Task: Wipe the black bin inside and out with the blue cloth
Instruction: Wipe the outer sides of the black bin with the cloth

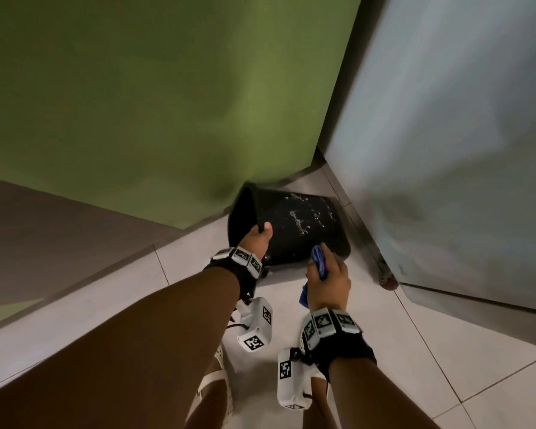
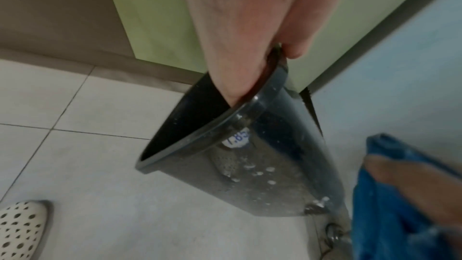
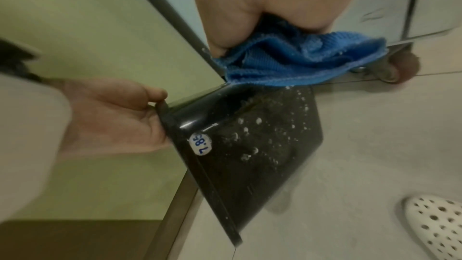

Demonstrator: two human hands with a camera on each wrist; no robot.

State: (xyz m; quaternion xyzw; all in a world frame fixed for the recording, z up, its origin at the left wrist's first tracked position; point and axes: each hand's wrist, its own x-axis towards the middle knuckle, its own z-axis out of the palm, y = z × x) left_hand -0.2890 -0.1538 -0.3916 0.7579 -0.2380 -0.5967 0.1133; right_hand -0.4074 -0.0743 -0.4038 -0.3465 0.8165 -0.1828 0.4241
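The black bin [image 1: 304, 230] is tipped over in the floor corner, its opening facing left. White foam spots cover its outer wall [image 3: 262, 141], and a round price sticker [image 3: 201, 144] sits below the rim. My left hand [image 1: 259, 235] grips the rim, thumb outside and fingers inside the bin [image 2: 237, 90]. My right hand [image 1: 328, 280] holds the bunched blue cloth [image 1: 319, 263] just beside the bin's near wall. In the right wrist view the blue cloth [image 3: 300, 60] hangs over the bin's upper edge. The bin's inside [image 2: 190, 114] is dark.
A green wall [image 1: 152, 103] rises behind the bin, with a brown panel [image 1: 44, 236] to the left. A pale grey door or cabinet [image 1: 446, 150] on a red castor [image 1: 389, 281] stands at the right. The floor is pale tile [image 1: 415, 351]. My white perforated shoes [image 2: 20, 224] stand near.
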